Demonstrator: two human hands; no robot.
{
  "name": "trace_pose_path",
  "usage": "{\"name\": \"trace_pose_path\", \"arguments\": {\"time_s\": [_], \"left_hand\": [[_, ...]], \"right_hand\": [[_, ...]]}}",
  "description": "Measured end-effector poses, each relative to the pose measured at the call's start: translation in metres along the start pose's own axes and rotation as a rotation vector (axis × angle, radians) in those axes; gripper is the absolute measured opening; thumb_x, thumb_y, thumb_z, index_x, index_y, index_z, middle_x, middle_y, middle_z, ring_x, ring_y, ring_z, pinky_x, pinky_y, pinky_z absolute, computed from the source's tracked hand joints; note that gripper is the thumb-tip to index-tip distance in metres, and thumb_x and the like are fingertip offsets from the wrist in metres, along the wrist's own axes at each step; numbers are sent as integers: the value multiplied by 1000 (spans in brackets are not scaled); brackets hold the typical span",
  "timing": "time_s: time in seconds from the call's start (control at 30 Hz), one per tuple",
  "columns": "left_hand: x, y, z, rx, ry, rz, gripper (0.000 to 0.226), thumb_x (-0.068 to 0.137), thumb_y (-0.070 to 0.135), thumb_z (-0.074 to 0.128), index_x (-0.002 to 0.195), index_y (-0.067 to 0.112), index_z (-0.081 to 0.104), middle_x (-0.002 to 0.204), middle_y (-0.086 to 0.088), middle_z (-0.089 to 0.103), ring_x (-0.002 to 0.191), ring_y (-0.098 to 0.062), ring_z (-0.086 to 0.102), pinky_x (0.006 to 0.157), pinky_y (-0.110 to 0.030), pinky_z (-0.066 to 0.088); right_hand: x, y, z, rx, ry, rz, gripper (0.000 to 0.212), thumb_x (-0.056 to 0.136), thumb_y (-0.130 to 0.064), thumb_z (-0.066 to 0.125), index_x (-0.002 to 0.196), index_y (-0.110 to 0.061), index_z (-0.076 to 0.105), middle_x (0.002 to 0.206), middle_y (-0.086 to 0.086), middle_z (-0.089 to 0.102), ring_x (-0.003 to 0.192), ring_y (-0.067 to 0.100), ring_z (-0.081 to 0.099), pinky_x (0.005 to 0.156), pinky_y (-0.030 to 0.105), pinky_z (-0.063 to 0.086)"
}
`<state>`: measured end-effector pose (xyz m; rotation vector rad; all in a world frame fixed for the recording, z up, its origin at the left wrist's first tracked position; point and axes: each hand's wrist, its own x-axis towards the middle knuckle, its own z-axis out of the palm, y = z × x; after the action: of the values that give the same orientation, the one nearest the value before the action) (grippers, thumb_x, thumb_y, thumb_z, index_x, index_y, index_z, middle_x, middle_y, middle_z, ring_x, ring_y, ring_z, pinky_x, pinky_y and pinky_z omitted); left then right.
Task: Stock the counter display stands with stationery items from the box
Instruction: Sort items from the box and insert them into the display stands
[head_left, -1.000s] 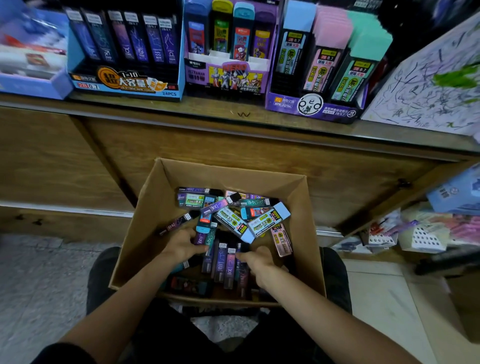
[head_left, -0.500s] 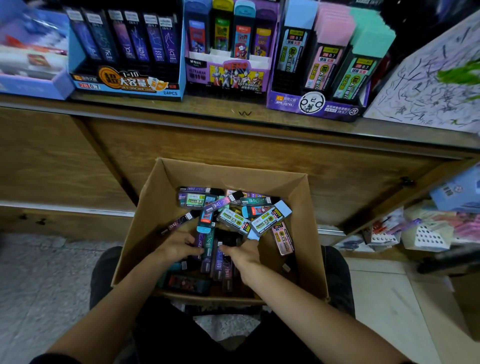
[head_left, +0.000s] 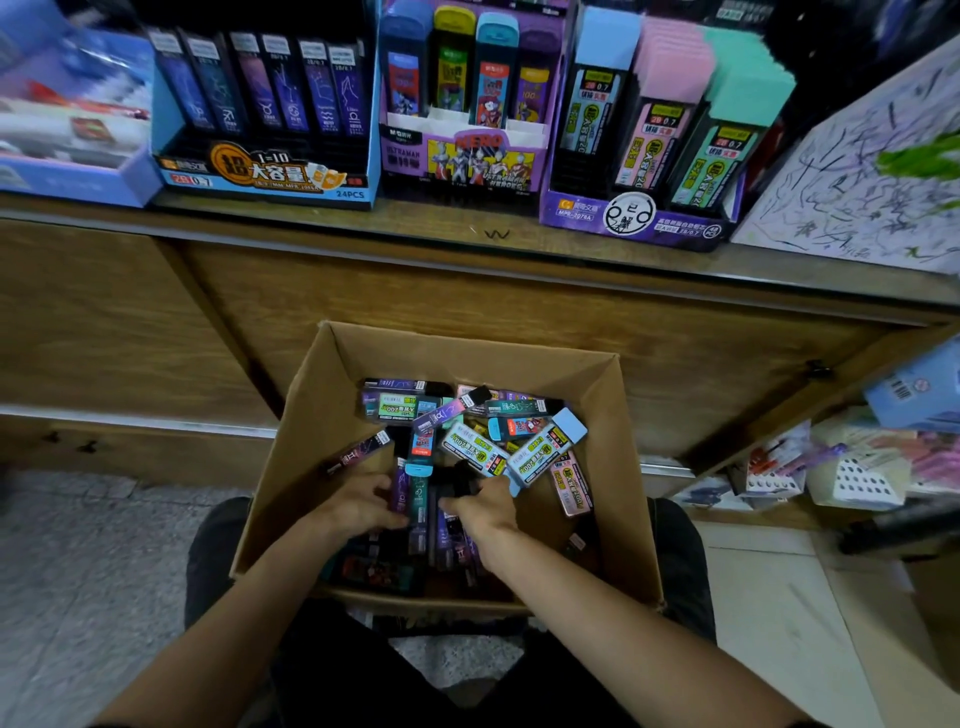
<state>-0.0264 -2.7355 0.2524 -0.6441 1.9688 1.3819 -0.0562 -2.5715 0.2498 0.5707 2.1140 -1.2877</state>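
A cardboard box (head_left: 322, 415) sits on the person's knees in front of a wooden counter (head_left: 363, 228). It holds a jumble of small cases (head_left: 470, 449), well over a dozen, too tangled to count exactly. Both hands are down inside it, close together. The left hand (head_left: 363, 506) has its fingers curled against a purple case (head_left: 400, 493), and the right hand (head_left: 483, 506) has its fingers bent over dark cases next to it. The blur hides whether either hand actually grips one.

Three stands line the counter. The blue stand (head_left: 260, 176) shows six dark cases in its front row. The middle stand (head_left: 467, 156) shows four: blue, yellow, teal and purple. The right stand (head_left: 634, 218) has three rows, topped blue, pink and green. One scribbled sheet (head_left: 857, 182) lies to its right.
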Motion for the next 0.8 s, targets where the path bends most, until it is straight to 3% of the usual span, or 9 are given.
{"name": "trace_pose_path", "arguments": {"time_s": [0.07,0.17,0.23,0.3,0.4,0.5,0.57,0.67,0.8], "left_hand": [[3,0,5,1,30,4,39,73,16,78,107,10,60,113,-8,63,106,-22,58,97,-38,45],[7,6,16,27,137,14,38,79,36,73,108,13,64,106,-3,63,99,-17,57,84,-25,43],[10,11,23,51,195,45,32,80,33,72,106,14,68,101,-5,66,94,-16,58,81,-22,42],[13,13,28,57,232,71,27,79,27,74,102,15,68,99,-7,68,90,-16,58,79,-22,42],[17,13,30,66,249,71,28,75,24,78,99,12,68,96,-7,68,92,-19,62,83,-27,47],[18,15,31,47,227,77,28,71,24,81,92,22,64,97,-2,66,97,-17,61,89,-30,48],[19,18,35,85,196,87,33,70,27,82,98,23,64,96,3,62,93,-12,56,82,-25,44],[22,20,40,144,187,48,27,71,29,80,92,24,64,88,3,60,83,-11,55,74,-23,41],[24,18,40,42,186,-10,23,71,19,81,89,19,65,92,-4,63,88,-17,58,79,-26,45]], "right_hand": [[3,0,1,-24,0,19,59,80,-18,73,127,-3,41,127,14,54,118,29,51,94,32,44],[5,0,1,-28,7,38,41,78,-18,75,111,-4,54,121,13,59,111,28,56,86,31,45],[4,1,3,1,-7,50,24,76,-19,77,84,-11,55,111,12,64,96,25,59,79,29,47],[4,4,4,8,-25,41,28,76,-19,76,75,-16,49,105,11,65,93,24,58,78,30,47],[7,7,-1,47,-35,33,27,77,-18,76,94,-8,57,113,12,63,104,26,58,85,30,47],[10,8,-9,89,-54,39,48,78,-20,76,116,-1,53,122,12,59,113,27,55,88,29,45],[13,9,-12,84,-72,26,53,79,-21,74,122,0,51,125,13,57,115,28,54,95,34,45],[12,7,-22,45,-78,-64,40,81,-18,72,117,-4,59,119,11,63,111,27,58,96,35,47],[9,5,-46,33,-168,-171,17,84,-16,68,101,-15,66,101,2,68,92,15,60,76,24,45]]}}
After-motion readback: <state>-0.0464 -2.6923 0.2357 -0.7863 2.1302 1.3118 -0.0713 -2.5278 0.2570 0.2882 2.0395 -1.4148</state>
